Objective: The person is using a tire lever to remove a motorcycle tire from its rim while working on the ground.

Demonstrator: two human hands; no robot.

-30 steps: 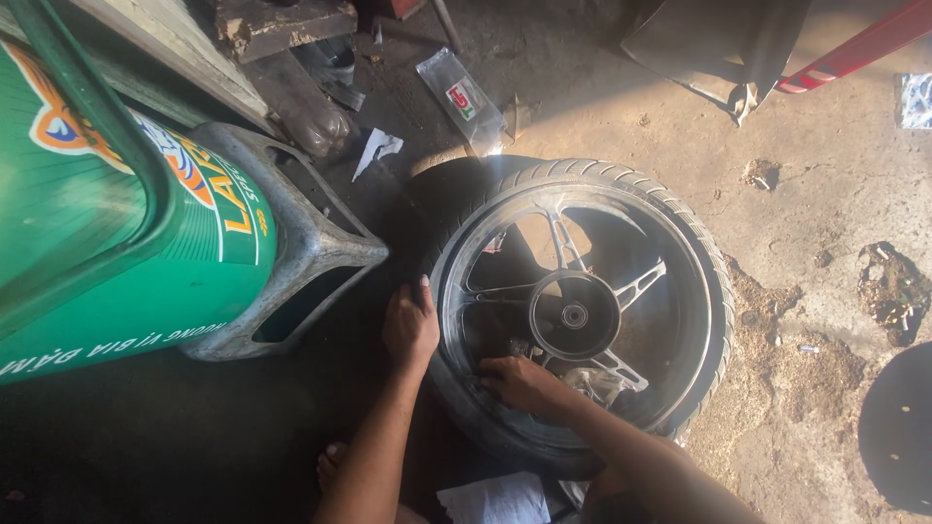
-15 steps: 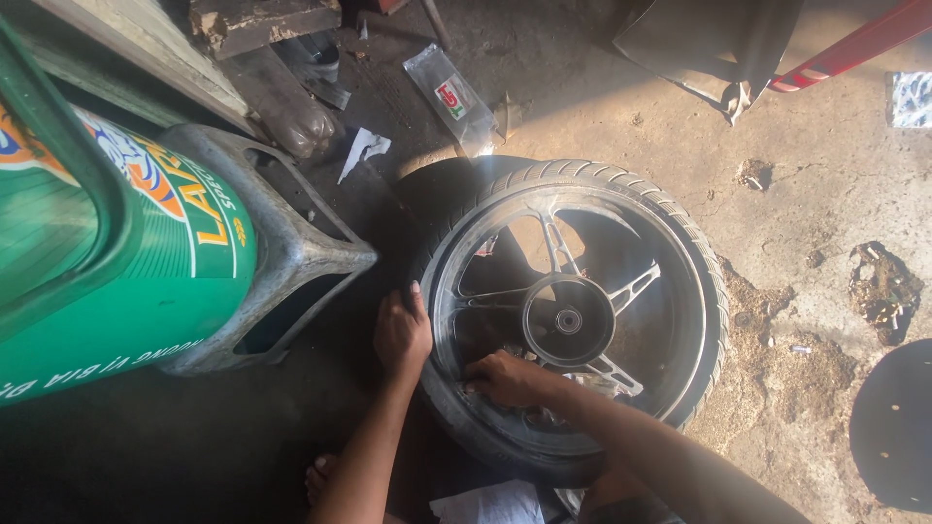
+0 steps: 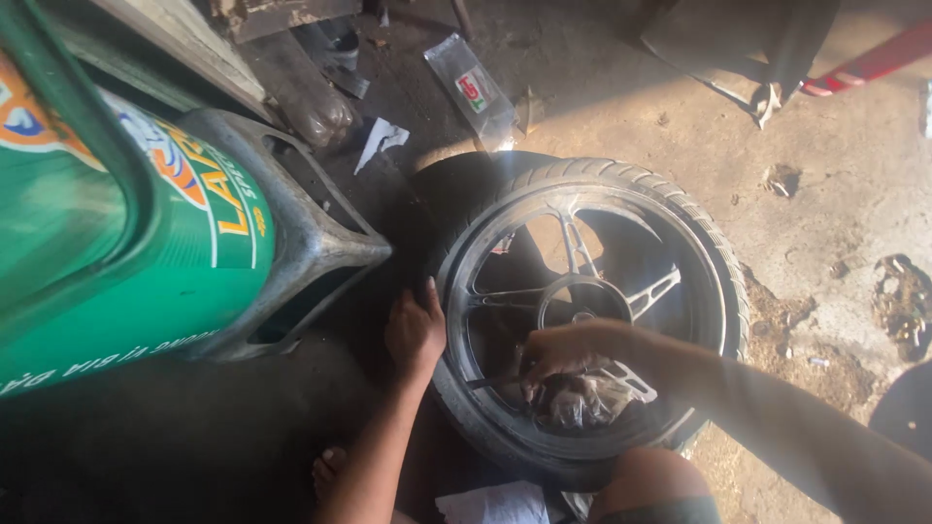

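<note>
— While the black rubber motorcycle tyre on its dark cast-alloy spoked wheel (image 3: 592, 320) lies flat on the dusty concrete floor (image 3: 835, 194), where's the left hand (image 3: 416, 332)?

— Pressed palm-down on the tyre's near-left sidewall, fingers spread flat & open; it grips nothing, just bears on the rubber by the rim edge.

— And the right hand (image 3: 563, 351)?

— Reaches in over the spokes, near the hub; fingers curled shut round a thin dark rod-like tool (image 3: 495, 380) whose tip points toward the rim at lower left; can't tell what kind of tool, it's in shadow.

— Anything under that hand?

— Crumpled clear plastic (image 3: 582, 398) between the lower spokes, touching the wheel; details blurred.

— What's round the wheel?

— Big green barrel w/ orange & white lettering (image 3: 116, 252) lying in a grey metal frame (image 3: 311, 243), just left of the tyre; flat clear plastic packet w/ a red & green label (image 3: 476, 92) on the floor beyond the tyre; white paper scrap (image 3: 382, 139) near it; red bar (image 3: 879, 60) at upper right; a bare foot (image 3: 330, 471) near the lower edge, beside the left forearm.
</note>
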